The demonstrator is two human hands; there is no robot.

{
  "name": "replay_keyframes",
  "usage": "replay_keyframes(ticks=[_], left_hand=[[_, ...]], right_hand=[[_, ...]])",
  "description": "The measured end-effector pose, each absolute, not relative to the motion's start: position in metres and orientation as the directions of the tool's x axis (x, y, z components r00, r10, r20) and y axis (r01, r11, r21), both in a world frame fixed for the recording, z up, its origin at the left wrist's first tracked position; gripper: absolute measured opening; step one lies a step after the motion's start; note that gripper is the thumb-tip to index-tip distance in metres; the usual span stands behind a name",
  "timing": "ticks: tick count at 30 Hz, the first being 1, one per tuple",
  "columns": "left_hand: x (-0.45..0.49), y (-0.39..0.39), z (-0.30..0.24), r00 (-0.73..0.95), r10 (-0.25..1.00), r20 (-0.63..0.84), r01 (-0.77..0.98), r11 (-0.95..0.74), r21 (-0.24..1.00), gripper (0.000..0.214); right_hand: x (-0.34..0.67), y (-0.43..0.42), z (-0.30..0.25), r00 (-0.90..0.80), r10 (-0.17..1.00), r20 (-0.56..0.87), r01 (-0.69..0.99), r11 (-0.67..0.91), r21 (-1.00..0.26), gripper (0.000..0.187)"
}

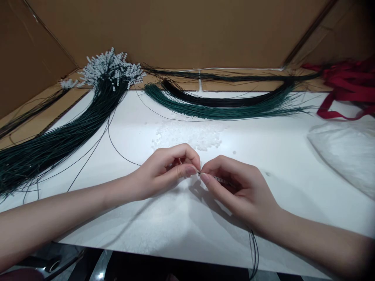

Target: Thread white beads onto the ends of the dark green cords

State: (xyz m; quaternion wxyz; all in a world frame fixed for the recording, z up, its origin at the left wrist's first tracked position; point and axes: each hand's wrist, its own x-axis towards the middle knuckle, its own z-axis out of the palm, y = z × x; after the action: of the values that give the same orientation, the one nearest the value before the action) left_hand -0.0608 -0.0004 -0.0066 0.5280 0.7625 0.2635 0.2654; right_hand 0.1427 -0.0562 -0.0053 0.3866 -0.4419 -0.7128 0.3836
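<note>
My left hand and my right hand meet fingertip to fingertip over the white table. Both are pinched closed. The right hand grips a thin dark wire whose tip shows between the two thumbs; the wire runs under the palm and hangs off the near table edge. Small white beads seem threaded on the wire inside the right hand. What the left fingers pinch is too small to name. A loose pile of clear white beads lies just beyond the hands.
A thick bundle of dark green wires tipped with white beads fans out at the left. Bare green and black wires curve across the back. Red ribbon lies far right, above a clear plastic bag. Cardboard walls surround the table.
</note>
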Motion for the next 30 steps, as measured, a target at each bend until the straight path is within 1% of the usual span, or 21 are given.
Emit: replay_keyframes(ticks=[12,21,25,30], left_hand=[[-0.0602,-0.0014,-0.0052,0.718,0.691,0.088,0.172,-0.299,0.939,0.018],[-0.06,-0.0017,-0.0002,0.722,0.689,0.057,0.21,-0.297,0.932,0.018],[-0.0587,-0.0028,0.0012,0.72,0.69,0.07,0.213,-0.316,0.924,0.017],[-0.0575,-0.0041,0.0,0.705,0.702,0.1,0.219,-0.35,0.911,0.016]], right_hand=[[0.1431,-0.0551,-0.0064,-0.305,0.927,0.218,0.329,0.317,-0.889,0.013],[0.1433,-0.0551,-0.0049,-0.31,0.927,0.21,0.361,0.319,-0.876,0.013],[0.1426,-0.0546,-0.0055,-0.316,0.922,0.225,0.38,0.34,-0.86,0.013],[0.1422,-0.0537,-0.0054,-0.308,0.928,0.211,0.386,0.325,-0.863,0.014]])
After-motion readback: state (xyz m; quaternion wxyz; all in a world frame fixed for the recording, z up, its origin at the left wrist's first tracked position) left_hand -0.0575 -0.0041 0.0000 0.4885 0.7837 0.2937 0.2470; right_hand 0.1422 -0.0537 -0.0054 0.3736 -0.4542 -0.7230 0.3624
